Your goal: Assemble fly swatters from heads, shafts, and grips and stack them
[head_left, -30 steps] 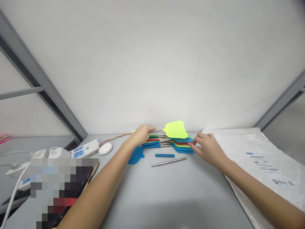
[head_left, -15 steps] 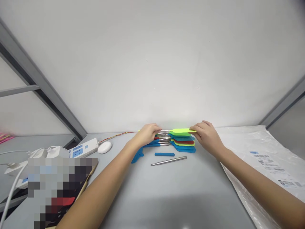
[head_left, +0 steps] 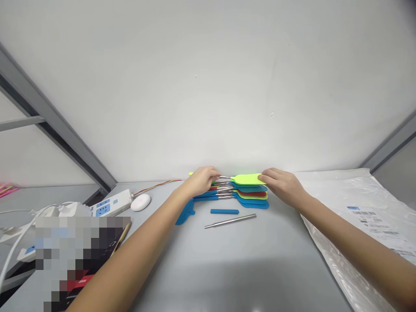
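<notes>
A yellow-green fly swatter (head_left: 247,179) with a metal rod lies along the top of a stack of fly swatters near the wall. My left hand (head_left: 203,180) pinches it at the rod, its fingertips closed. At the other end, my right hand (head_left: 282,185) grips the far edge of the flat head between thumb and fingers. Below it, blue fly swatters (head_left: 255,203) and a red one (head_left: 254,194) point their heads to the right. A separate blue mesh head (head_left: 185,213) lies partly behind my left forearm.
In front of the stack lie a blue handle tube (head_left: 224,211) and a metal telescopic rod (head_left: 230,221). To the left are a white round device (head_left: 141,202), a power strip (head_left: 112,204) and cables. A white plastic bag (head_left: 338,190) covers the table's right side.
The yellow-green head has tilted so that more of its flat face shows. My right hand has shifted slightly with it, and the view has moved a little.
</notes>
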Demonstrator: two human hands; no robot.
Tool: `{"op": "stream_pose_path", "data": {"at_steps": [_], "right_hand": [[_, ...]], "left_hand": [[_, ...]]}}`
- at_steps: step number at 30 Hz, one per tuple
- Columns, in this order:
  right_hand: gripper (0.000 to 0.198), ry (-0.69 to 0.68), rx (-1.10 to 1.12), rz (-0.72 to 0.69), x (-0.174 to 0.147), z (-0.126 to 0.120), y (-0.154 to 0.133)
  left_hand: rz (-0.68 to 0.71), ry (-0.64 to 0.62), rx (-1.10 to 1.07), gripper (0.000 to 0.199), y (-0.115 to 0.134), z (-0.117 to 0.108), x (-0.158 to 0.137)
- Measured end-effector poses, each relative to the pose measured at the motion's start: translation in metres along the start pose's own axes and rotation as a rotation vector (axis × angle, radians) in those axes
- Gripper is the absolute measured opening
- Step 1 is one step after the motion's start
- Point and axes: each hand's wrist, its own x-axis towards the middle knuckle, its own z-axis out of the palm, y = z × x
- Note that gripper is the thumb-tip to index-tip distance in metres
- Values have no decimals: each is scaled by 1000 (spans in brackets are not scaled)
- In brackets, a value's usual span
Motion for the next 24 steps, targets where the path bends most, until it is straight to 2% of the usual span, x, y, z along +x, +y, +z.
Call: {"op": "stream_pose_path", "data": {"at_steps": [3, 6, 10, 15, 19, 24], "right_hand": [[35, -23, -88, 17, 3, 7, 1], [33, -46, -112, 98, 5, 16, 2], [31, -118, -50, 167, 2, 26, 4], [31, -243, 65, 208, 0, 34, 4], [43, -313, 176, 270, 0, 35, 4], [56, -368, 204, 331, 3, 31, -1]], "left_hand": [[-25, 30, 17, 32, -8, 8, 3], [-46, 49, 40, 32, -14, 21, 7], [-55, 41, 53, 31, -20, 35, 9], [-83, 33, 49, 30, -25, 42, 9], [-107, -4, 34, 32, -26, 43, 6], [-122, -61, 29, 36, -28, 44, 5]]}}
